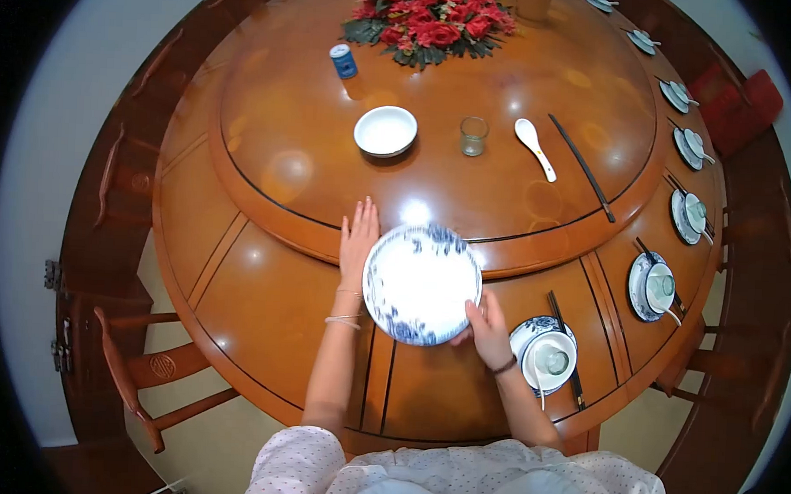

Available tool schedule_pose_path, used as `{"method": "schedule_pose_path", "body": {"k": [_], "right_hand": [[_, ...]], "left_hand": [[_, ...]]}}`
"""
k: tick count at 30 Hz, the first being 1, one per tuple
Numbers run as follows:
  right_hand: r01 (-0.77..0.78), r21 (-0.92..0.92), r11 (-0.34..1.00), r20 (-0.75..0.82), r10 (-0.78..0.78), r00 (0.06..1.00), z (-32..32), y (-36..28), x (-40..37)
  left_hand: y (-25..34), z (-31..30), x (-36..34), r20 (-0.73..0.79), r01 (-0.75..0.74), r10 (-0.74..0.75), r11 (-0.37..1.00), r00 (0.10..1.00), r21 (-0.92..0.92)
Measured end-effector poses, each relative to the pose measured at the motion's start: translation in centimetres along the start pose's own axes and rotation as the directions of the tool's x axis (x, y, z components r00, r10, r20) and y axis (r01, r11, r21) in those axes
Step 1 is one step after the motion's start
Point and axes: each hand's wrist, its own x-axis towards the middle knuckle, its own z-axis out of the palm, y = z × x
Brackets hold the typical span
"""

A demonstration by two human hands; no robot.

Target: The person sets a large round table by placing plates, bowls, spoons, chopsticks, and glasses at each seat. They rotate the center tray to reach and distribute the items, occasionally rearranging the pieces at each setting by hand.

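Blue-white plate in right hand, fingertips probably beneath; left hand flat, empty.

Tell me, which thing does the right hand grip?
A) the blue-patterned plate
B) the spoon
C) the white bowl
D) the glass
A: the right hand grips the plate at its lower right rim, with the left hand flat by its left edge. The bowl, glass and spoon lie farther off, untouched.
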Motion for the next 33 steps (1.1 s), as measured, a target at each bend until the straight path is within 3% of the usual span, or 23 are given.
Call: {"method": "schedule_pose_path", "body": {"k": [1,2,4,5,6,8,10,11,12,13,14,16,26,28,33], "right_hand": [[0.050,-0.005,0.999,0.026,-0.050,0.998,0.9,-0.7,1.4],[0.101,-0.010,0.995,0.050,-0.100,0.994,2.1,-1.2,2.9],[0.098,0.033,0.995,0.030,-0.099,0.995,5.3,-1.8,5.8],[0.096,0.035,0.995,0.063,-0.098,0.993,6.6,-1.8,7.7],[0.093,0.038,0.995,0.096,-0.096,0.991,7.9,-1.4,9.7],[0.111,0.094,0.989,0.063,-0.117,0.991,10.8,-0.8,13.7],[0.070,0.003,0.998,0.035,-0.070,0.997,13.1,-0.8,17.6],[0.086,0.034,0.996,0.039,-0.088,0.995,14.0,-0.7,19.5],[0.102,0.066,0.993,0.041,-0.105,0.994,14.7,-0.5,21.3],[0.104,0.057,0.993,0.030,-0.105,0.994,15.2,-0.3,22.7],[0.102,0.011,0.995,0.010,-0.102,0.995,15.6,-0.1,23.9],[0.053,0.024,0.998,-0.060,-0.052,0.997,16.1,0.2,25.9],[0.063,0.013,0.998,-0.156,-0.060,0.986,18.5,1.2,28.9],[0.058,0.075,0.995,-0.146,-0.047,0.988,19.3,1.5,29.7],[0.066,0.011,0.998,-0.144,-0.064,0.987,20.8,2.3,31.5]], "left_hand": [[0.3,0.5,-0.4,-0.002,0.007,-0.007,1.000,1.000,0.005],[0.9,0.8,-1.3,-0.029,0.024,-0.033,0.957,0.999,-0.290],[2.5,1.7,-2.8,-0.063,0.014,-0.101,0.625,0.993,-0.781],[3.4,2.2,-2.8,-0.068,-0.013,-0.137,0.367,0.988,-0.930],[4.4,3.7,-2.4,-0.081,-0.014,-0.237,0.269,0.968,-0.963],[6.2,-3.7,-0.5,0.204,0.260,-0.171,0.770,0.964,-0.583],[7.5,-3.2,-0.3,0.079,0.113,-0.089,0.916,0.993,-0.386],[8.5,-1.0,-0.2,-0.046,0.027,-0.053,0.888,0.998,-0.460],[9.2,-1.4,0.0,-0.008,0.005,-0.010,0.874,1.000,-0.485],[10.1,-1.3,-0.1,-0.075,-0.010,-0.043,0.802,0.996,-0.597],[10.8,-1.3,0.0,-0.077,-0.014,-0.040,0.801,0.996,-0.598],[12.1,-1.7,0.2,-0.224,-0.139,-0.008,0.762,0.975,-0.633],[16.5,-4.1,0.3,-0.177,-0.259,0.189,0.727,0.966,-0.635],[17.4,-4.2,0.5,-0.191,-0.298,0.229,0.719,0.954,-0.628],[19.0,-3.6,1.0,-0.279,-0.368,0.241,0.647,0.930,-0.667]]}}
